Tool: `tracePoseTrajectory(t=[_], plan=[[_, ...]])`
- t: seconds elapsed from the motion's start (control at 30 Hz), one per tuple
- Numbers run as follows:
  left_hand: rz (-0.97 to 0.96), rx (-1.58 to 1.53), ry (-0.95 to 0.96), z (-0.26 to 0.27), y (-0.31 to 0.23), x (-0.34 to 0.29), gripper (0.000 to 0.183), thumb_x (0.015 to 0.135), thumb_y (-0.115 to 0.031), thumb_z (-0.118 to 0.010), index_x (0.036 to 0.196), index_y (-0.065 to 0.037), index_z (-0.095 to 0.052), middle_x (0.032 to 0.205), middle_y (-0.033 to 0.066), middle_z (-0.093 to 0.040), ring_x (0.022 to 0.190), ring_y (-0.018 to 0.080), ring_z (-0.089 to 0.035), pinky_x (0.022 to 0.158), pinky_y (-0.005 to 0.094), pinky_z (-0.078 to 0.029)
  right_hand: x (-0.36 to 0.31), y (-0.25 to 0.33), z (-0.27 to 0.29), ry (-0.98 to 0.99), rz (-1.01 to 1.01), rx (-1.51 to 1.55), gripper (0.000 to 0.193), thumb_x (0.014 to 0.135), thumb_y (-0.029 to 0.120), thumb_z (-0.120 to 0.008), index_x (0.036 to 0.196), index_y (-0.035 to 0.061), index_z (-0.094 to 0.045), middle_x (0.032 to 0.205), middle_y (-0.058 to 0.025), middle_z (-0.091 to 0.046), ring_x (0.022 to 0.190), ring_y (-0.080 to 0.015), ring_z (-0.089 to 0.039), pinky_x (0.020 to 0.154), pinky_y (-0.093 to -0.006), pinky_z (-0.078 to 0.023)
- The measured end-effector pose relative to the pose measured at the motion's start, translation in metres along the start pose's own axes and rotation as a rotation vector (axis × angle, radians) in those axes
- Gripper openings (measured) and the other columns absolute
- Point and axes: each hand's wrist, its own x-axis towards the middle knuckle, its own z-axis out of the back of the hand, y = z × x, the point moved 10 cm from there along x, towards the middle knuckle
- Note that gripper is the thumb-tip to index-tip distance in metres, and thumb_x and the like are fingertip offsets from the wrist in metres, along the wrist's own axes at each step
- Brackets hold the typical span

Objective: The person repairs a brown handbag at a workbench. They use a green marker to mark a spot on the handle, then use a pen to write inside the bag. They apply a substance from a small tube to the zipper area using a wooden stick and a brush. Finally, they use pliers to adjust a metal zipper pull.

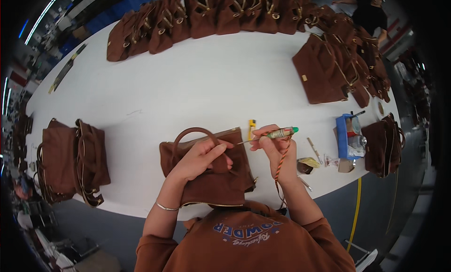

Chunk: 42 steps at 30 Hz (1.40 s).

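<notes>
the person's brown top, on the near side, has big blue letters and curly white letters printed on its front, upside down from here. the tool handle on the right has marks too small to read.

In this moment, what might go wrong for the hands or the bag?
The thin tip of the corded tool in the right hand points toward the left hand; a slip might hurt the fingers or mark the brown bag. The striped cord hangs by the right wrist and might snag.
</notes>
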Motion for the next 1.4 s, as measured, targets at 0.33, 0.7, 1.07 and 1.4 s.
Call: tracePoseTrajectory(t=[0.33,0.7,1.07,1.4], plan=[[-0.030,-0.193,0.088,-0.003,0.017,0.012,0.038,0.103,-0.034,-0.048,0.124,-0.005,-0.058,0.096,0.0051,-0.071,0.084,0.0083,-0.067,0.060,0.0182,-0.043,0.025,-0.056,-0.034,0.004,-0.198,0.088,0.019,0.094,0.003,-0.062,0.106,-0.0027,-0.049,0.092,-0.0159,-0.066,0.084,-0.0213,-0.070,0.077,-0.0314,-0.059],[0.016,-0.233,0.116,-0.005,0.007,0.013,0.037,0.103,-0.022,-0.049,0.131,0.002,-0.051,0.122,0.0085,-0.063,0.086,0.0112,-0.066,0.079,0.0278,-0.057,0.026,-0.071,-0.033,-0.007,-0.194,0.005,0.016,0.092,0.001,-0.063,0.103,-0.0030,-0.051,0.090,-0.0127,-0.066,0.082,-0.0185,-0.069,0.073,-0.0309,-0.059],[0.009,-0.294,0.123,-0.004,0.018,0.016,0.036,0.103,-0.024,-0.049,0.129,0.001,-0.053,0.099,0.0079,-0.069,0.086,0.0127,-0.067,0.077,0.0271,-0.056,0.026,-0.073,-0.034,-0.028,-0.180,0.055,0.013,0.092,0.000,-0.063,0.100,-0.0036,-0.054,0.089,-0.0113,-0.066,0.083,-0.0175,-0.068,0.075,-0.0303,-0.059],[0.004,-0.276,0.118,-0.003,0.018,0.016,0.029,0.104,-0.024,-0.048,0.116,0.000,-0.057,0.094,0.0095,-0.071,0.088,0.0156,-0.069,0.078,0.0283,-0.058,0.023,-0.069,-0.037,-0.052,-0.111,-0.032,0.009,0.092,0.002,-0.064,0.096,-0.0032,-0.057,0.086,-0.0091,-0.066,0.075,-0.0120,-0.064,0.064,-0.0260,-0.055]])
